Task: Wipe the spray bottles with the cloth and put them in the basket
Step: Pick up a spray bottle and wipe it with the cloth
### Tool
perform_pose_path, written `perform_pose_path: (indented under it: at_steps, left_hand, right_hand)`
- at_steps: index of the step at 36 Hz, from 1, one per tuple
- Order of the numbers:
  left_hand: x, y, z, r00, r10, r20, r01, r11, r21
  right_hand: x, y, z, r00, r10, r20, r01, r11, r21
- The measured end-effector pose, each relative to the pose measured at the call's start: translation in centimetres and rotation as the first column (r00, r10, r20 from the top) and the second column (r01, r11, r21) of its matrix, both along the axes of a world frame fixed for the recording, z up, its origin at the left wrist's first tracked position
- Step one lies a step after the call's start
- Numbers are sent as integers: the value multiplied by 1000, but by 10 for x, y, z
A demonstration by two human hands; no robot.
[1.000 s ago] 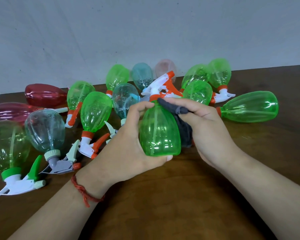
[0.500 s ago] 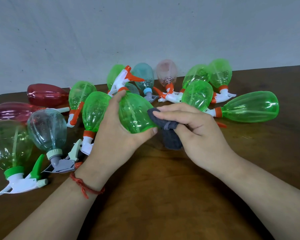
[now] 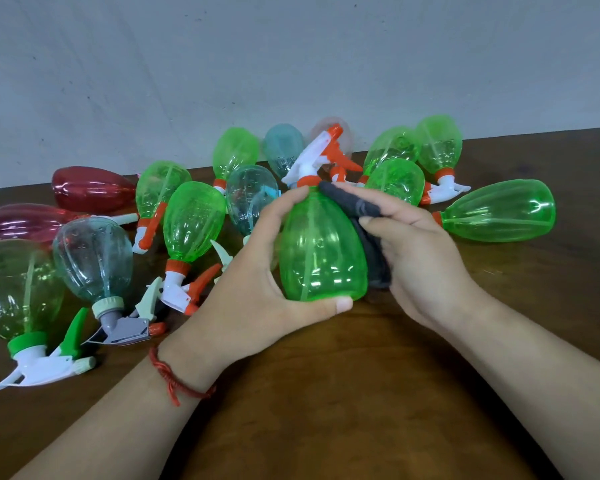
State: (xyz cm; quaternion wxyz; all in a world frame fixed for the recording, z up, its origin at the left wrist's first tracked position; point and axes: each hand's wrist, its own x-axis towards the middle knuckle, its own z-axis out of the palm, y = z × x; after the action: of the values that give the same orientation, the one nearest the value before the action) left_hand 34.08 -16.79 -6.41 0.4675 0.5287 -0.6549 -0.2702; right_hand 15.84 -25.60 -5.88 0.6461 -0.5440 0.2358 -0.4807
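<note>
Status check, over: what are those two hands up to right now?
Left hand grips green bottle. Right hand holds dark cloth against its side. Other bottles crowd behind.

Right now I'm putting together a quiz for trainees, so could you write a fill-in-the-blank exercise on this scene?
1. The left hand grips a ____ spray bottle.
2. The right hand holds a dark ____ against it.
3. The bottle's trigger head is white and ____.
Missing words: green; cloth; orange.
</note>
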Motion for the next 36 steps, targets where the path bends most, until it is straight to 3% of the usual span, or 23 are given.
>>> perform_pose_path:
  at_steps: [3,7,12,24,29,36]
  left_hand:
    - [1,1,3,999,-42,17,42,999,17]
    - [7,-3,3,981,-26,191,26,1000,3]
    - [5,-3,-1,970,23,241,-11,999,-50]
    - [6,-8,0,962,271,43,-267,961,-77]
    - [15,-12,-1,934,356,26,-354,934,-54]
    - [10,-10,3,944,330,11,-330,944,-22]
  right_hand:
    - [-4,2,2,998,13,63,-14,1000,15]
    - [-4,1,1,999,-30,22,31,999,-42]
    - [0,6,0,999,-17,-47,11,992,-129]
    - [0,7,-4,964,-127,-233,14,901,-433]
    - [1,8,-10,947,-132,-294,-32,869,-494]
    - [1,8,-11,941,-157,-301,-28,848,-529]
